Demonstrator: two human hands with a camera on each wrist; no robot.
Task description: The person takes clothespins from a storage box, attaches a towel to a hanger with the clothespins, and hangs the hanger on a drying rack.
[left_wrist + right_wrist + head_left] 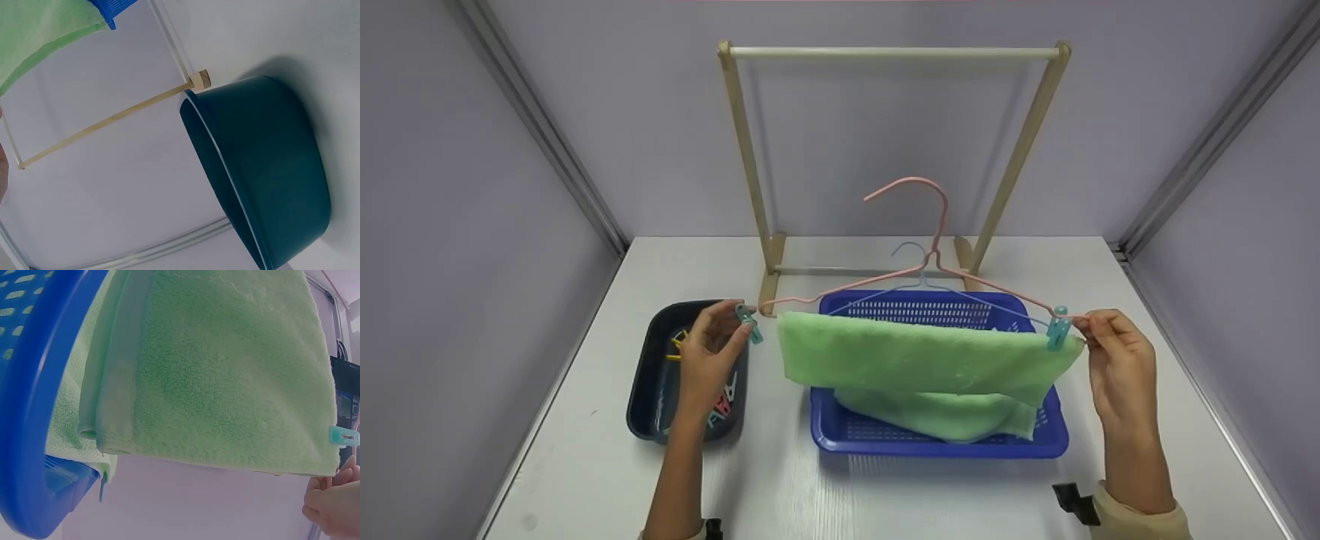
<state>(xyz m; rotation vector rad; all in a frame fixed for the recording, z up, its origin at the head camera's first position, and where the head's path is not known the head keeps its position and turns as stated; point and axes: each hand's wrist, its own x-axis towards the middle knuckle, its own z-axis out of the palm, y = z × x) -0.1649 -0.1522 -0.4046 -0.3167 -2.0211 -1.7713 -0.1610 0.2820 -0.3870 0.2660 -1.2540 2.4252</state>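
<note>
- Pinching a teal clothespin [749,324] with the left hand [711,339], just beside the left end of the pink hanger [935,253]; cannot tell if also touching the hanger.
- Gripping with the right hand [1121,358] the right end of the same hanger, between thumb and fingers.
- Holding up in this way the green towel [919,354], folded over the hanger, above the blue basket [937,450], and fastened near the right end only, by a second clothespin [1059,330].
- Probably weakest at the left: without a pin there, easy to let the towel slide if the hanger tilts.
- Possible to catch only cloth with the left pin, and miss the hanger, if coming at a bad angle.
- Possible also to twist the hanger by pushing from the left, because of supporting it mainly at the right.
- Risky to lower too much: perhaps tangling with the blue hanger [922,281] behind, or dragging the green cloth [952,416] below.
- Easy to drop the left pin near the dark bin [264,163], if pinching too loosely.
</note>
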